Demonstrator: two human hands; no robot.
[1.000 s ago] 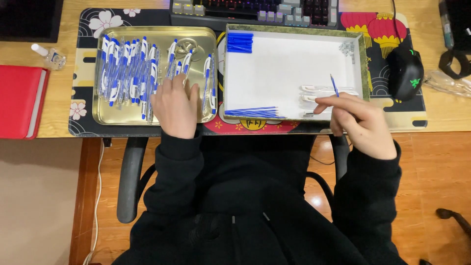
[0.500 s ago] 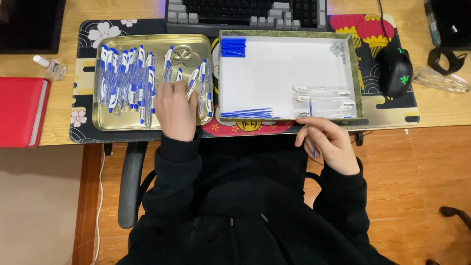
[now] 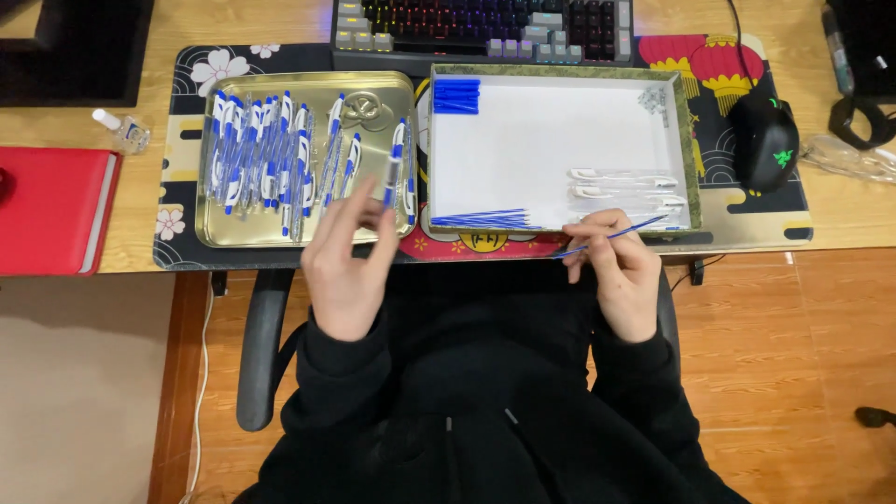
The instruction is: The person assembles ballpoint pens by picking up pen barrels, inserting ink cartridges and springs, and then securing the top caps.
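Blue refill (image 3: 611,235) pinched in right hand (image 3: 621,280); left hand (image 3: 345,266) fingers grip 1 pen (image 3: 393,177); 2 trays.

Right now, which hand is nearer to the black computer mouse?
The right hand. It holds a thin blue refill at the desk edge, below and left of the mouse. The left hand holds a pen by the gold tray, much farther left.

Wooden desk (image 3: 280,23) with a patterned mat (image 3: 747,201)

On the mat: metal tray (image 3: 373,93), white box (image 3: 551,140), keyboard (image 3: 485,23), mouse (image 3: 763,140). On bare wood: red notebook (image 3: 51,210), small bottle (image 3: 121,131).
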